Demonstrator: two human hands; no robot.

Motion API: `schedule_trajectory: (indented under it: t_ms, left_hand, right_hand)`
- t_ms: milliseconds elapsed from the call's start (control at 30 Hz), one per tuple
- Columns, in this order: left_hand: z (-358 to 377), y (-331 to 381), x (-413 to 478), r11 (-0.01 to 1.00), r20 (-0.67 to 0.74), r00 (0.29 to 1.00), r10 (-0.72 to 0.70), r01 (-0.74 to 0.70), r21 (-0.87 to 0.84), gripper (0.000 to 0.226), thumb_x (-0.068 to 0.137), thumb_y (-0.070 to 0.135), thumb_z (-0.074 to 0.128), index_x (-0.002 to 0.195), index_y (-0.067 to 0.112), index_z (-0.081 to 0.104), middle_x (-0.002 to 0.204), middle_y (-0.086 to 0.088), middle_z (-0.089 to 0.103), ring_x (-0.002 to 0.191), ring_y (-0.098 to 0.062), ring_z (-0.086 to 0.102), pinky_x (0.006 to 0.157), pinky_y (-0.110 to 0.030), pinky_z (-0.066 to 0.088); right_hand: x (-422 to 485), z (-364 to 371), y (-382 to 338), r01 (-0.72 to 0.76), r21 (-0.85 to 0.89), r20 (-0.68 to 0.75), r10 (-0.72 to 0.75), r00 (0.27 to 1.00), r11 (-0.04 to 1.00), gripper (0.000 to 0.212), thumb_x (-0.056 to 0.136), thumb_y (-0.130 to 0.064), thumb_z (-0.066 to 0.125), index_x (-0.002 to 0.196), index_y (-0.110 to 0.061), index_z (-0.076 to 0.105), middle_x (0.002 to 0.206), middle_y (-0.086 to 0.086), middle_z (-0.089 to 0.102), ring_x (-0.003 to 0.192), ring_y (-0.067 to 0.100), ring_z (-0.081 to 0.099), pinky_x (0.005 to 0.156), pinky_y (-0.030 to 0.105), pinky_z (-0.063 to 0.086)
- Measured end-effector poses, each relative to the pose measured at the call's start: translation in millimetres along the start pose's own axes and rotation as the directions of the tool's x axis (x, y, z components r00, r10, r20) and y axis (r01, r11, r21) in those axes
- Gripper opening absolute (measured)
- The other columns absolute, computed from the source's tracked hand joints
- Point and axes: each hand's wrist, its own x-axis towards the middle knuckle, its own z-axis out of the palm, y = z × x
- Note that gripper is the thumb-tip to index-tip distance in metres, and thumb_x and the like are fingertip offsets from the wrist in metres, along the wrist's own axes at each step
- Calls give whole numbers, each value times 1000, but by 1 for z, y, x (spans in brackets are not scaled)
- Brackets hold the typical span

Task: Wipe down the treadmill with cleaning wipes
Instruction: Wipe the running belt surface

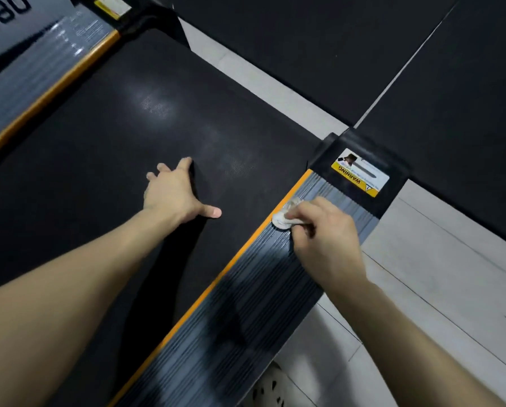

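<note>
Crumpled white cleaning wipe [285, 216] pinched under the right hand [326, 242] on the ribbed grey side rail [245, 312].
Left hand [174, 193] rests splayed, holding nothing, on the textured black treadmill belt [99, 148], beside the rail's orange edge strip [204, 298].

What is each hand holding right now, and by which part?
The right hand pinches a bunched white wipe by its right side, against the ribbed side rail. The left hand rests flat on the black belt, holding nothing.

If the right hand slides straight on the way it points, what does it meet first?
Likely the orange trim strip, just beyond the crumpled white wipe the right hand grips; then the black belt.
</note>
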Motion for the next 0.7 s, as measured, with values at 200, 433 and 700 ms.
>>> schedule_trajectory:
  t_ms: [200, 433, 700]
  left_hand:
    - [-4, 10, 6, 999, 75, 997, -30, 29, 23, 142, 38, 66, 104, 149, 29, 23, 156, -31, 34, 145, -55, 35, 104, -67, 51]
    - [-11, 19, 4, 989, 137, 981, -139, 144, -27, 146, 41, 50, 109, 155, 31, 19, 169, -28, 14, 159, -53, 9, 112, -72, 43]
    - [-14, 27, 4, 973, 226, 952, -206, 225, -58, 152, 51, 35, 108, 166, 31, 9, 175, -28, -10, 161, -53, -12, 126, -71, 25]
  right_hand:
    - [-1, -7, 3, -30, 75, 101, 23, 995, 997, 28, 89, -1, 75, 105, -22, 83, 105, -11, 71, 102, 13, 67, 91, 20, 47]
    - [32, -23, 4, -48, 143, 351, -5, 936, 989, 26, 88, -1, 77, 103, -22, 80, 100, -12, 66, 94, 6, 64, 87, 23, 52]
    - [149, -56, -16, 157, 127, 451, -198, 870, 979, 27, 96, -6, 69, 115, -25, 74, 111, -11, 66, 105, 13, 66, 91, 33, 57]
